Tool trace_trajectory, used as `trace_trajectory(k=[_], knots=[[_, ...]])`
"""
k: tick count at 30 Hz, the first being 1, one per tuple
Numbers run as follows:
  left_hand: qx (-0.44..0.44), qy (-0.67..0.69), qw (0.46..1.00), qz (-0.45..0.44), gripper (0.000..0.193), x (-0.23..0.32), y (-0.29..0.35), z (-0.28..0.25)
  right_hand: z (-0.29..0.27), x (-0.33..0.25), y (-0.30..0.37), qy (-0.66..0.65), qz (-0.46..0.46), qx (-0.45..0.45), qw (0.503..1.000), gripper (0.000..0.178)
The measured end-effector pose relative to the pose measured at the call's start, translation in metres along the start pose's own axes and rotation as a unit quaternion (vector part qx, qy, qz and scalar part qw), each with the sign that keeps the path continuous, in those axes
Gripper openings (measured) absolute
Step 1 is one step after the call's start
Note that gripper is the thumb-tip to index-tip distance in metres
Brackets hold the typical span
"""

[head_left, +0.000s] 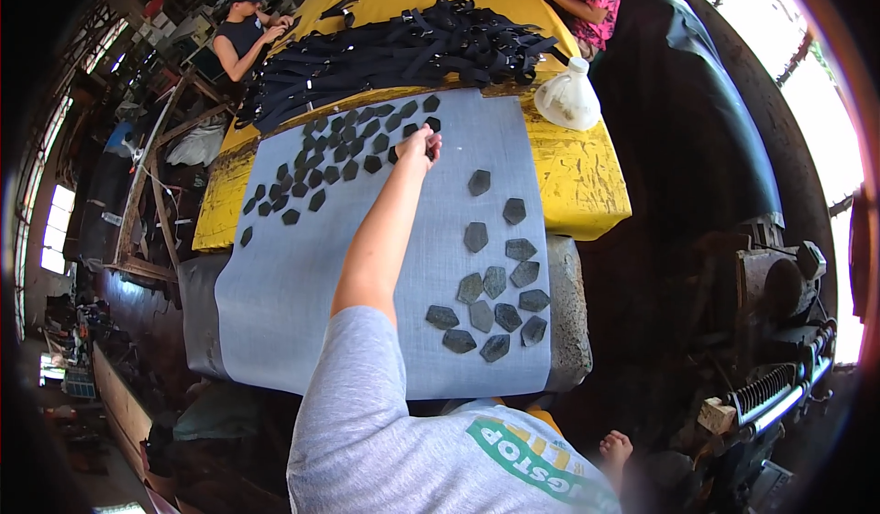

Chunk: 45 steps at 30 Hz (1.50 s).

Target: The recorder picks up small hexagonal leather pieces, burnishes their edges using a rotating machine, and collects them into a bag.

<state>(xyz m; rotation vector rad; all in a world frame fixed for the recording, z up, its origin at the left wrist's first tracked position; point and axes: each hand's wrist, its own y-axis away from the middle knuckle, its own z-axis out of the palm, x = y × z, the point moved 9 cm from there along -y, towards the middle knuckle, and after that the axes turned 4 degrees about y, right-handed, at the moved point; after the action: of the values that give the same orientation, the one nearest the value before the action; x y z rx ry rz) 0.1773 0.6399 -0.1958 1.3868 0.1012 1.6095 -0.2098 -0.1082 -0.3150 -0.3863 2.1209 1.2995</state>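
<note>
A grey-blue sheet (pixel 312 303) drapes over the front of the table. My left hand (pixel 420 145) reaches to its far part, fingers closed on a small dark five-sided piece at their tips; the fingers partly cover it. Left of that hand, many similar small dark pieces (pixel 316 159) lie in a loose cluster. Larger-looking dark five-sided pieces (pixel 495 282) spread along the sheet's right side. Down by my body at the lower right, my right hand (pixel 616 448) is curled, apart from the sheet. Whatever it may hold is hidden.
Dark straps with metal bits are heaped (pixel 394 51) beyond the sheet on a yellow tabletop (pixel 587 179). A whitish plastic jug (pixel 569 97) stands right of them. Two people work at the far side. A large dark roll (pixel 692 110) and machinery (pixel 779 285) are at right.
</note>
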Motion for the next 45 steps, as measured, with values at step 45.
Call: trace_trajectory(k=[45], knots=[[-0.599, -0.102, 0.754, -0.249, 0.027, -0.364, 0.529, 0.287, -0.196, -0.244, 0.126, -0.269, -0.367, 0.083, 0.887, 0.024]])
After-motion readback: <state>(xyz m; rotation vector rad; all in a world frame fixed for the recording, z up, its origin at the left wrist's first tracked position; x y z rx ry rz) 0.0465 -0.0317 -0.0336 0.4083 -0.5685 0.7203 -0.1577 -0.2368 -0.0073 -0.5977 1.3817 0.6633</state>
